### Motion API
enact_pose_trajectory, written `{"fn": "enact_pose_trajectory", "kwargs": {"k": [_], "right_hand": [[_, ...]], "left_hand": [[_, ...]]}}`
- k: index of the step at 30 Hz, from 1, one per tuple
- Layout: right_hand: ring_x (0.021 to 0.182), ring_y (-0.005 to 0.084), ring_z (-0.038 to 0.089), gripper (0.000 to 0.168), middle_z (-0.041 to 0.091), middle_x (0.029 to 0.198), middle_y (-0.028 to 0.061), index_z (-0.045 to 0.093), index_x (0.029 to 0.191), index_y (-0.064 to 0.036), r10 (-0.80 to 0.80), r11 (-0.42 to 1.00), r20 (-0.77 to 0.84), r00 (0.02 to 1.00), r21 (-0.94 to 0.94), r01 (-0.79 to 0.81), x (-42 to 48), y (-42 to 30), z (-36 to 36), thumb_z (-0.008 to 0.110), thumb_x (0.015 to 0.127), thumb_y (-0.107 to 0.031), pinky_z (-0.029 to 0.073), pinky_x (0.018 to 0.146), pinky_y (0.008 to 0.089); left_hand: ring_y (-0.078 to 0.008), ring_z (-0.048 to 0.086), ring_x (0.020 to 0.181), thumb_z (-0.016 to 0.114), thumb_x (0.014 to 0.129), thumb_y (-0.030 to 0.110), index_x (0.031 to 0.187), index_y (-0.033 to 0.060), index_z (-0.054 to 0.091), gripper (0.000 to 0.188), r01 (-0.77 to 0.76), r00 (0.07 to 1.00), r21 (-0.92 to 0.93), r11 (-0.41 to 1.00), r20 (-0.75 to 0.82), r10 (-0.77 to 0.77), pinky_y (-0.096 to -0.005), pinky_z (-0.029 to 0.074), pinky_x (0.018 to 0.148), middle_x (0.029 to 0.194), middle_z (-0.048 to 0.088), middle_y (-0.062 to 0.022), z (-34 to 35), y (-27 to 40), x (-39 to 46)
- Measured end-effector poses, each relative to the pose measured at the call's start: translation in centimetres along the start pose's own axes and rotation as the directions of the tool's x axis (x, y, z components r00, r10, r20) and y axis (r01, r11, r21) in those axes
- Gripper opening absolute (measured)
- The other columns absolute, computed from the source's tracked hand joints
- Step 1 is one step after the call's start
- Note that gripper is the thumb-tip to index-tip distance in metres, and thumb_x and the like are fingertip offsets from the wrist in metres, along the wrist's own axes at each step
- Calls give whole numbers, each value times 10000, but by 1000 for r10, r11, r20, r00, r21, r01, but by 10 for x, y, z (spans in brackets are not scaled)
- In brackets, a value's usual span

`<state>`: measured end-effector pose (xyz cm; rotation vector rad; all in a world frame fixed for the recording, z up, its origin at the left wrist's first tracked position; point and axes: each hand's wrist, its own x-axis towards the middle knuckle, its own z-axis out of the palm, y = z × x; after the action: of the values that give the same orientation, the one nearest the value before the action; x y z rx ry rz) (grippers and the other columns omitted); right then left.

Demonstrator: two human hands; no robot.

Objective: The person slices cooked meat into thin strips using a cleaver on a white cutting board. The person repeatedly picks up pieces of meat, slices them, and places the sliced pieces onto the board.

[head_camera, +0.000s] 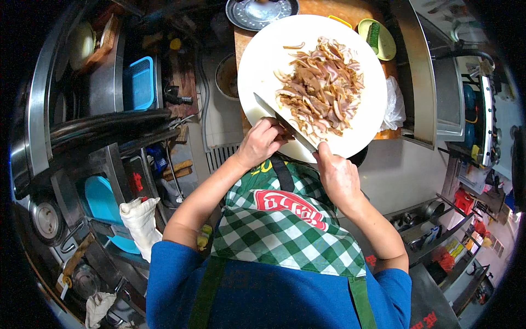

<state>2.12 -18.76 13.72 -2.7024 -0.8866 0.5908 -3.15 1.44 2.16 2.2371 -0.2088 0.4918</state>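
A round white cutting board [263, 53] carries a heap of thin brown meat slices [324, 86], which look like pig's ear. One slice [294, 46] lies apart at the upper left. My right hand [339, 177] grips the handle of a kitchen knife [298, 135] at the board's near edge. Its blade slants up and left, beside the heap's near left side. My left hand [265, 140] is against the blade's near side, fingers curled. What lies beneath those fingertips is hidden, so I cannot tell whether they hold a piece.
The board rests on an orange-brown worktop [242, 41]. Behind it stands a dark metal tray [263, 14]. A green plate [386, 45] with a cucumber piece [373, 37] and a clear plastic bag [394, 105] sit at the right. A blue basket [139, 84] is on the left.
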Motion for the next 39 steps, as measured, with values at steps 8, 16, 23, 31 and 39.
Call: {"fn": "enact_pose_trajectory", "kwargs": {"k": [8, 16, 23, 31, 39], "right_hand": [[608, 451, 614, 125, 598, 647, 259, 398, 989, -60, -11, 1000, 92, 996, 3, 11, -6, -1, -9, 469, 912, -129, 475, 515, 533], [625, 444, 625, 161, 614, 666, 243, 411, 1021, -41, -32, 999, 19, 999, -44, 32, 22, -2, 32, 473, 885, -99, 495, 528, 507], [626, 444, 590, 196, 600, 665, 224, 416, 964, -40, -74, 990, -136, 988, 108, 89, 44, 28, 17, 571, 914, -148, 453, 518, 499], [571, 419, 603, 178, 581, 602, 216, 401, 926, -68, -100, 994, -37, 994, -48, 98, 0, 9, -21, 541, 920, -179, 453, 472, 498], [580, 429, 609, 172, 588, 601, 228, 392, 920, -54, -63, 994, 60, 996, -80, 68, -5, 11, -14, 492, 943, -192, 458, 486, 513]], "left_hand": [[-280, 589, 857, 735, 694, 75, 891, 32, 665, 213, 26, 999, -68, 997, 21, -24, -354, 501, 766, 920, 588, -112, -1, 7, -1], [-283, 578, 854, 703, 707, 33, 858, 26, 662, 156, 25, 999, -60, 998, -33, -27, -360, 492, 758, 897, 579, -110, 8, 7, -13], [-297, 565, 886, 682, 687, -10, 918, 2, 616, 240, -10, 1000, -83, 996, -28, 8, -367, 485, 782, 962, 559, -130, -1, 7, -6], [-301, 557, 923, 650, 683, 21, 933, -7, 609, 254, -38, 999, -7, 999, 12, 38, -368, 486, 817, 969, 552, -138, -4, 0, -9], [-318, 560, 889, 659, 689, 24, 894, -7, 621, 211, -18, 999, -41, 999, 35, 19, -386, 487, 783, 939, 546, -146, -2, 2, -5]]}}
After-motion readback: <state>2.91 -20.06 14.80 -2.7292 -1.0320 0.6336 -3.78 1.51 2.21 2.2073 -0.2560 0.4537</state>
